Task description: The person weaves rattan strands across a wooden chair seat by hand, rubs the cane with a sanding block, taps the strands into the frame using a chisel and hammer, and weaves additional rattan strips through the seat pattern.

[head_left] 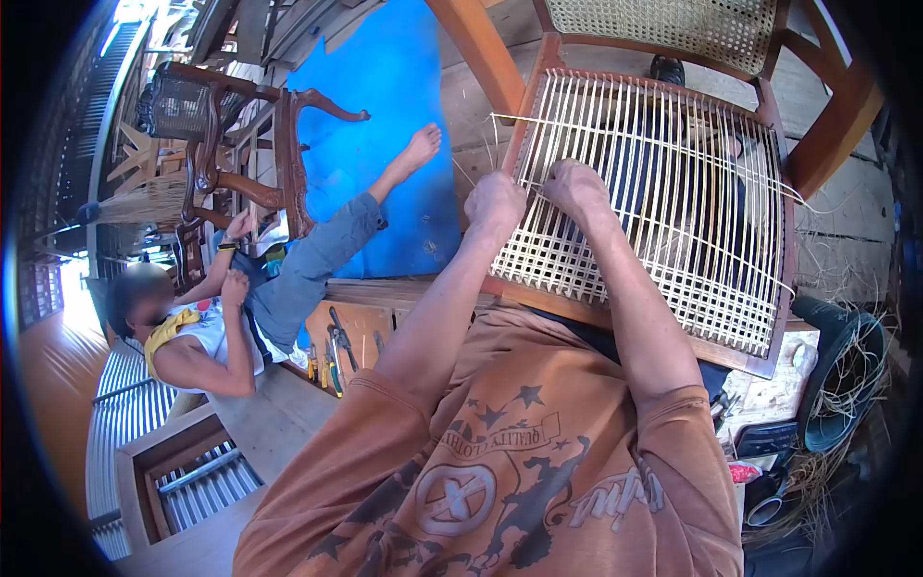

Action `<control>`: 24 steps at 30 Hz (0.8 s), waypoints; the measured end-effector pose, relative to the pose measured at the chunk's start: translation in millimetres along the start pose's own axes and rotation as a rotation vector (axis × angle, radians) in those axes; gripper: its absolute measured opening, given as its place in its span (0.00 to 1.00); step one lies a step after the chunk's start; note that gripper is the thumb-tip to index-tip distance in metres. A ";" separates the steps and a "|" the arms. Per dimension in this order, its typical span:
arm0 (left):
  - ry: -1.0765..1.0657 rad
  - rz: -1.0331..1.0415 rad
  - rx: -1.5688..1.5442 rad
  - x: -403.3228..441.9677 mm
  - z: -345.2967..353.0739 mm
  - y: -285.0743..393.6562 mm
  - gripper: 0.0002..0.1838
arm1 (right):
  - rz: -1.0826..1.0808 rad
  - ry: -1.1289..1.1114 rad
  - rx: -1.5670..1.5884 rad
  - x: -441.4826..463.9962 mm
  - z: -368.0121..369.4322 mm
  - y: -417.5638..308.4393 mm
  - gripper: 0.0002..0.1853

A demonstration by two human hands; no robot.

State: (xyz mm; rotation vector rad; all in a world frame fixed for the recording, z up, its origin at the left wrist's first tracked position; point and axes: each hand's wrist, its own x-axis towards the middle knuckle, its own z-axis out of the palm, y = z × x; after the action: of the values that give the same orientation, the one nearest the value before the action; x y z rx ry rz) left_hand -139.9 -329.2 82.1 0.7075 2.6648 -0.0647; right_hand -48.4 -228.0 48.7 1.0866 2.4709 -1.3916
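Note:
A wooden chair seat frame (735,358) lies before me, strung with pale cane strands (663,163). Crosswise strands form a square grid over the part nearest me, and the far part has mostly lengthwise strands. At the left edge of the seat is my left hand (496,204), fingers curled closed; what it pinches is too small to make out. My right hand (577,188) is closed over the strands just to its right, and its fingertips are hidden. Loose cane ends (493,135) stick out past the left rail.
A chair back with woven cane (673,29) rises beyond the seat. Pliers (338,341) and other tools hang at left. Another person (207,337) sits there beside a carved chair (245,183) and a blue sheet (389,96). A dark bucket (846,375) with cane scraps stands right.

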 end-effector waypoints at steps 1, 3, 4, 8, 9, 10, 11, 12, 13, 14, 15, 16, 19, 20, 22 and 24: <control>0.003 0.007 -0.020 -0.5 -1.9 -0.9 0.13 | -0.002 -0.013 -0.003 0.1 -1.0 -0.6 0.13; 0.002 0.043 -0.038 -1.1 -2.4 -2.1 0.13 | -0.004 -0.039 -0.010 1.2 -1.7 -1.3 0.13; -0.001 0.070 -0.037 -1.5 -1.9 -3.3 0.12 | 0.019 -0.040 -0.049 3.5 1.0 -3.7 0.13; 0.123 0.359 -0.089 15.2 -4.5 -40.1 0.12 | 0.042 -0.049 -0.222 -0.6 2.5 -40.0 0.15; 0.152 0.383 -0.137 17.7 -0.6 -45.2 0.12 | 0.018 -0.050 -0.274 -1.9 1.3 -45.2 0.15; 0.183 0.406 -0.186 17.5 -1.1 -47.3 0.12 | -0.008 -0.038 -0.309 -1.1 3.4 -45.0 0.15; 0.216 0.429 -0.235 17.9 -2.8 -49.1 0.13 | -0.005 -0.036 -0.296 5.0 9.4 -40.3 0.15; 0.066 0.386 -0.193 20.2 -5.0 -47.7 0.15 | 0.021 -0.046 -0.267 7.5 11.5 -36.1 0.15; 0.066 0.412 -0.221 19.2 -3.1 -49.0 0.14 | 0.050 -0.057 -0.237 7.8 12.3 -32.2 0.15; 0.064 0.438 -0.251 16.6 0.6 -50.5 0.14 | 0.043 -0.077 -0.234 1.2 4.9 -32.0 0.14; 0.066 0.467 -0.282 16.0 2.8 -50.3 0.14 | -0.016 -0.019 -0.194 5.1 13.6 -19.4 0.13; 0.083 0.442 -0.346 14.4 3.6 -49.2 0.13 | -0.043 -0.002 -0.201 6.7 15.4 -15.7 0.13; 0.063 0.439 -0.390 16.0 4.8 -50.6 0.13 | -0.052 0.043 -0.210 10.3 23.8 -11.3 0.12; 0.081 0.457 -0.380 16.8 6.1 -52.1 0.12 | -0.045 0.058 -0.210 10.4 25.5 -11.9 0.12; 0.114 0.496 -0.358 17.0 5.6 -53.2 0.10 | 0.019 0.085 -0.194 10.1 31.2 -16.5 0.12; 0.030 0.459 -0.361 15.0 -1.4 -50.8 0.10 | 0.042 0.139 -0.194 12.7 39.6 -13.1 0.11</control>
State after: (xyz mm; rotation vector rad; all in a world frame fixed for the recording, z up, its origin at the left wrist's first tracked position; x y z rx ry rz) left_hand -177.2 -366.3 75.1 1.1684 2.3754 0.5366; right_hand -75.6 -256.5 29.9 1.2208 2.5953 -1.0723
